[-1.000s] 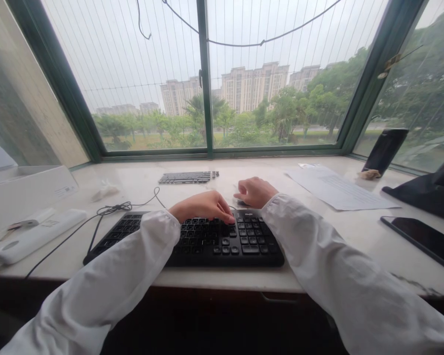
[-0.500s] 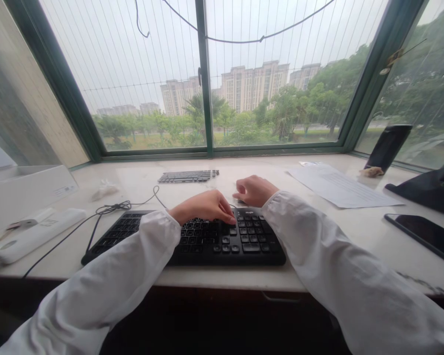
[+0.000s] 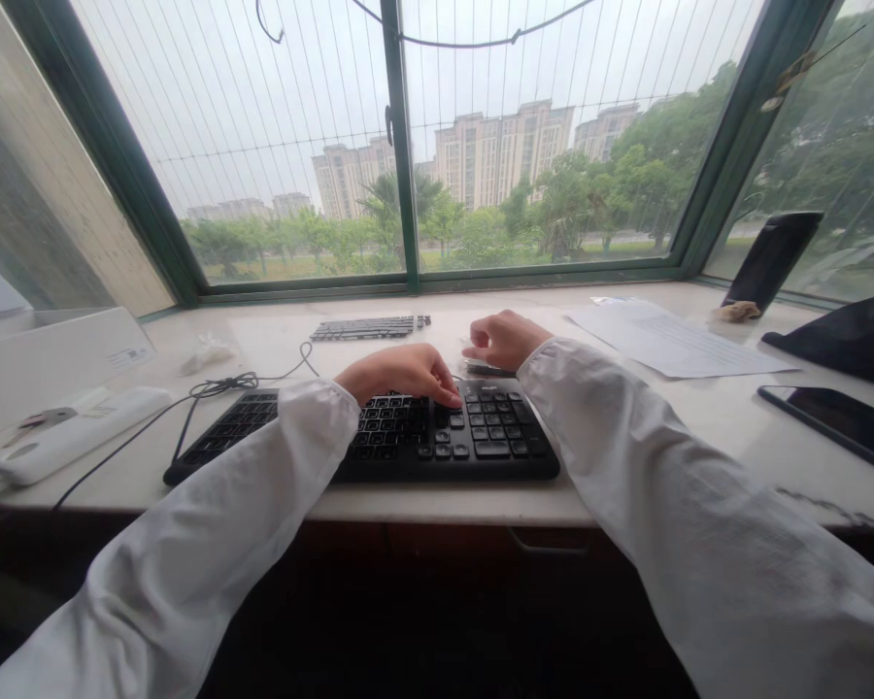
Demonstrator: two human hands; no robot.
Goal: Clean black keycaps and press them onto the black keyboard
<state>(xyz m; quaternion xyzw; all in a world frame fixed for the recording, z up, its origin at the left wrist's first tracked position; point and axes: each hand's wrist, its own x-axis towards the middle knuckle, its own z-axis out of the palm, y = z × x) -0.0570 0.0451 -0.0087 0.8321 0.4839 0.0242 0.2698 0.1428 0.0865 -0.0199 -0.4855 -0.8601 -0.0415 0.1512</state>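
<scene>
A black wired keyboard (image 3: 481, 442) lies at the front edge of the pale sill. My left hand (image 3: 400, 372) rests on its middle-right keys, fingers curved down with the tips touching keys and nothing held. My right hand (image 3: 506, 337) hovers just behind the keyboard's top edge, fingers curled in toward the palm; whatever they pinch is hidden. A small grey object (image 3: 487, 368) lies on the sill right under that hand. Both arms wear white sleeves.
A flat grey strip of keys (image 3: 368, 328) lies farther back. The keyboard cable (image 3: 218, 387) coils left, by a crumpled wrapper (image 3: 204, 353), white box (image 3: 50, 359) and white device (image 3: 73, 437). Right: paper sheets (image 3: 670, 342), upright dark phone (image 3: 772, 257), flat phone (image 3: 837, 417).
The view has tipped so everything sits higher in the frame. My right hand has risen slightly off the sill behind the keyboard. My left hand stays on the same keys.
</scene>
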